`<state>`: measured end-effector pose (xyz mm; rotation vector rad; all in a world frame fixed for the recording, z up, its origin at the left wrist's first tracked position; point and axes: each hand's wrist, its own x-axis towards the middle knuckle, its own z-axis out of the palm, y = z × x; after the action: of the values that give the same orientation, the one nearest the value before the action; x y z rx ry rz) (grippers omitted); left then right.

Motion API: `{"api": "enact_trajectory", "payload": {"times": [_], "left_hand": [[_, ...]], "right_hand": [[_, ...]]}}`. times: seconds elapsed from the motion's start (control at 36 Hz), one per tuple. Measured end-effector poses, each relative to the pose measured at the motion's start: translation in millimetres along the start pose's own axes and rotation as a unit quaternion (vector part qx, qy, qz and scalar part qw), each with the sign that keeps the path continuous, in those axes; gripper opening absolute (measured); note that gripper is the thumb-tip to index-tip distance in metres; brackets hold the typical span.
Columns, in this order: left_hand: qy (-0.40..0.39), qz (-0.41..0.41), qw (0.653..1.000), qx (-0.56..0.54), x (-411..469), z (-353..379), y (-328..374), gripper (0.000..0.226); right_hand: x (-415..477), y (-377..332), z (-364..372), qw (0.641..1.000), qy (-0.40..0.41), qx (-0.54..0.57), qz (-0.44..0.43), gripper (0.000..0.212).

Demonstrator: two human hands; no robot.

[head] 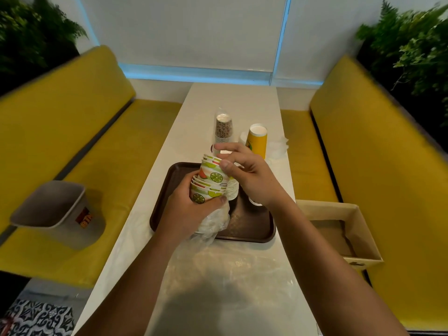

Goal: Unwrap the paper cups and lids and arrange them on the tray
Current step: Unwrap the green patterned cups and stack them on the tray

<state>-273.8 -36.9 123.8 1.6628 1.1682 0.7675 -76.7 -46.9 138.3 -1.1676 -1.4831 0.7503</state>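
While working above dark brown rectangular plastic tray [254,226], holding nested stack of white paper cups printed with lime and fruit slices [211,177] between both hands, over tray's far half. Gripping lower cups with left hand [186,209], fingers curled round them, thumb on near side. Clutching crumpled clear plastic wrapper [214,224] in same hand, trailing it toward six o'clock over tray's near edge. Pinching rims of upper cups with right hand [252,180], thumb on near side, index finger reaching over far side. Holding upper group raised partly out of lower group, one full cup wall showing between.

Noting stack of plain white ribbed paper cups [233,189] just beside held stack at three o'clock, partly hidden by right hand. Noting on long white table [232,100], at twelve o'clock beyond tray, tall stack of brown-speckled paper cups in clear wrapping [223,128]; at one o'clock, yellow paper cup stack [257,141]; at two o'clock, white lids in clear plastic [278,147], blurred. Noting open brown cardboard box [366,229] on yellow bench at three o'clock, and grey square plastic bin [55,207] on opposite yellow bench at nine o'clock.
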Motion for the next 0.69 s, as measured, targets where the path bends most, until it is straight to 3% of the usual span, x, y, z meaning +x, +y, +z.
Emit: {"api": "enact_trajectory", "payload": {"times": [0.14, 0.33, 0.42, 0.47, 0.56, 0.61, 0.69], "left_hand": [[-0.008, 0.012, 1.000, 0.002, -5.1, 8.1, 5.1, 0.062], [-0.007, 0.018, 1.000, 0.010, -7.8, 15.7, 6.9, 0.066], [0.004, 0.011, 1.000, 0.004, -5.6, 14.6, 5.8, 0.066], [0.018, 0.003, 1.000, -0.001, -3.0, 12.0, 5.4, 0.065], [0.034, -0.007, 0.999, -0.023, 0.2, 7.8, 3.1, 0.066], [0.045, -0.013, 0.998, -0.037, 0.8, 5.5, 2.2, 0.065], [0.058, -0.027, 0.997, -0.047, 3.7, 2.2, 0.4, 0.063]], "right_hand": [[-6.3, -6.5, -13.6, 0.999, 0.009, 0.031, 0.022, 0.030], [-5.8, 0.6, -27.9, 0.988, 0.138, 0.065, 0.028, 0.020], [-8.5, 3.6, -38.4, 0.979, 0.137, 0.136, 0.067, 0.025], [-11.7, 5.9, -45.5, 0.972, 0.122, 0.178, 0.092, 0.011], [-16.1, 9.2, -48.7, 0.963, 0.102, 0.223, 0.110, 0.015], [-18.2, 11.4, -47.7, 0.964, 0.093, 0.216, 0.123, 0.025], [-19.7, 12.4, -45.2, 0.975, 0.037, 0.168, 0.139, 0.070]]}}
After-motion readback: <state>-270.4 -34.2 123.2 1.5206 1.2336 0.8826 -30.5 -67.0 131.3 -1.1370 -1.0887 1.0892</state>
